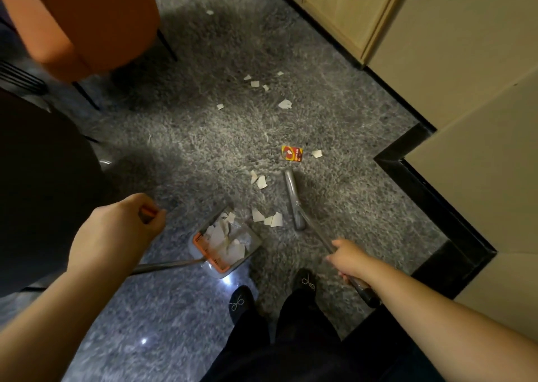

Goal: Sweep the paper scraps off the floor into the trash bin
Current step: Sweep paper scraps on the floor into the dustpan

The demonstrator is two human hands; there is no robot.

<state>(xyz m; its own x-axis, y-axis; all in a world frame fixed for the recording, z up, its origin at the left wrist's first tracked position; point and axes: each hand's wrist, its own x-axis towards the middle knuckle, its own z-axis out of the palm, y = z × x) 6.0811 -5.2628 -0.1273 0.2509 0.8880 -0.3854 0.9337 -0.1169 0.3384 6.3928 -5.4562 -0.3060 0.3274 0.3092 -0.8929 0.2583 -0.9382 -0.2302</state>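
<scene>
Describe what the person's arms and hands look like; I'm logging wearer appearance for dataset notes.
Both the left hand and right hand are bare: no gloves, rings, watch or bracelets visible. The forearms are uncovered, with no sleeve in view.

A: Where does the dustpan [225, 246] sit?

B: Low in the frame's middle, on the floor [180, 149], with scraps in it. Its handle runs left toward the left hand [116, 230].

A: And the broom head [294, 199]?

B: Just right of the dustpan, a few paper scraps [269, 218] between them. Its stick slants down-right into the right hand [350, 258].

A: Further up?

B: A small card [292, 153] above the broom head, more scraps beyond toward the top. A chair [84, 20] fills the upper left, cabinets [343, 6] the upper right. Two shoes [241, 301] stand below the dustpan.
</scene>
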